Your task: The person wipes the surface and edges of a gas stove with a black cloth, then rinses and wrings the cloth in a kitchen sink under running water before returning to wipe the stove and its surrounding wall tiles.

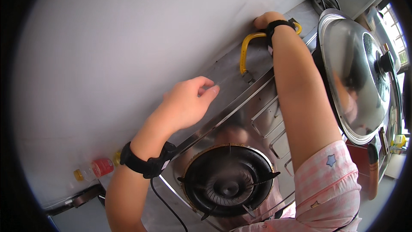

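Observation:
My left hand [190, 103] hovers above the grey counter strip [209, 74] behind the stove. Its fingers are bent, with a small gap at the thumb and nothing visible between them. My right hand [270, 17] reaches to the back, close to the wall; its fingers are turned away and hidden. Beneath that wrist passes a yellow gas hose [245, 50], fastened to the rear of the stainless steel gas stove [231, 135] by a metal clamp [248, 76]. In front of my hands lies a round black burner [230, 187] with pan supports; no flame is visible.
A large wok with a domed lid [354, 77] stands to the right of my right forearm. Near it, a wooden handle [373, 174] sticks out. By the white wall [112, 54] at left is a clear bottle with a red label [103, 167]. A black cable [164, 201] hangs from my left wrist strap.

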Demonstrator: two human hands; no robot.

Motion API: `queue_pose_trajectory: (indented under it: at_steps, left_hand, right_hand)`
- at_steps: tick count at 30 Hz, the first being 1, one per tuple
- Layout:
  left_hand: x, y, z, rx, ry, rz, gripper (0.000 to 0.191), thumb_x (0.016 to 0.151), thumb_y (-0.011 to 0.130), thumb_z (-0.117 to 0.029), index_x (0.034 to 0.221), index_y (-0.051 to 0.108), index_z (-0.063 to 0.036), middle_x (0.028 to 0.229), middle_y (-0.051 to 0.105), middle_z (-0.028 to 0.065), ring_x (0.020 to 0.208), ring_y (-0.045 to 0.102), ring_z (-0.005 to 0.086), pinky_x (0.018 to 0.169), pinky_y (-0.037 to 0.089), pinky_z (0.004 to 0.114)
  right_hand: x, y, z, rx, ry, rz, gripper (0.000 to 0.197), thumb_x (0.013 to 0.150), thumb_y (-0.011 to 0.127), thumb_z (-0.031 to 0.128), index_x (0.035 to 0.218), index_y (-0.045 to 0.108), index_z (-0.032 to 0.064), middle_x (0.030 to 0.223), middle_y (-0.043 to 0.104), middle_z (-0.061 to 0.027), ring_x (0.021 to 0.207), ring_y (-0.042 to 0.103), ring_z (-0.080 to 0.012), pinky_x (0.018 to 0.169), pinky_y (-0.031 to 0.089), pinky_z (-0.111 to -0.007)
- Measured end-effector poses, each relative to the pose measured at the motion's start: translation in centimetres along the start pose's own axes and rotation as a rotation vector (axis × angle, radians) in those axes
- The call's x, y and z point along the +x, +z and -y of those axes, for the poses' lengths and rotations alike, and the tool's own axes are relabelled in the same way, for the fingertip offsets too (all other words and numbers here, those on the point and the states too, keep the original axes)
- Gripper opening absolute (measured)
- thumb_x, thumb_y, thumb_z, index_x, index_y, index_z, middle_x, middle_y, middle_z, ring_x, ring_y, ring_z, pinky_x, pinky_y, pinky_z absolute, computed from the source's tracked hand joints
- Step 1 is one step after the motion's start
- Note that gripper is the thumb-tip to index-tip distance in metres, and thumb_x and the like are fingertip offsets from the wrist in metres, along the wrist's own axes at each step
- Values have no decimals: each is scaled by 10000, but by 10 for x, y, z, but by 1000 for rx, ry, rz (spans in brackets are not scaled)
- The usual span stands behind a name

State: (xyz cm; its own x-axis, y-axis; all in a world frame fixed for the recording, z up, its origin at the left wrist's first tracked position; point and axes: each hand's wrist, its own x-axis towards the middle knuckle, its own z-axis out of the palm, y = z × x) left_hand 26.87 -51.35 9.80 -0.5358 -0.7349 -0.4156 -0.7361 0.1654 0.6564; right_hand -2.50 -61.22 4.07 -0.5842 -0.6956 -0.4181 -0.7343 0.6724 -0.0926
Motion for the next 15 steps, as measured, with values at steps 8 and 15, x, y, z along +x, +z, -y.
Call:
queue_pose_trajectory:
  at_steps: [8, 15]
  left_hand:
    - [14, -2, 17, -97, -33, 1, 359, 911, 494, -288, 1080, 567, 20, 910, 625, 71, 821, 548, 123, 745, 439, 266]
    - [11, 3, 13, -128, -31, 45, 358, 918, 476, -301, 1049, 569, 19, 914, 617, 58, 837, 538, 116, 759, 430, 260]
  right_hand:
    - [-20, -12, 2, -20, 12, 72, 330, 696, 551, 300, 909, 664, 75, 963, 635, -125, 900, 582, -258, 779, 432, -373]
    - [-24, -11, -8, -62, -131, 46, 311, 695, 561, 280, 867, 657, 39, 893, 635, -148, 803, 595, -275, 711, 454, -383]
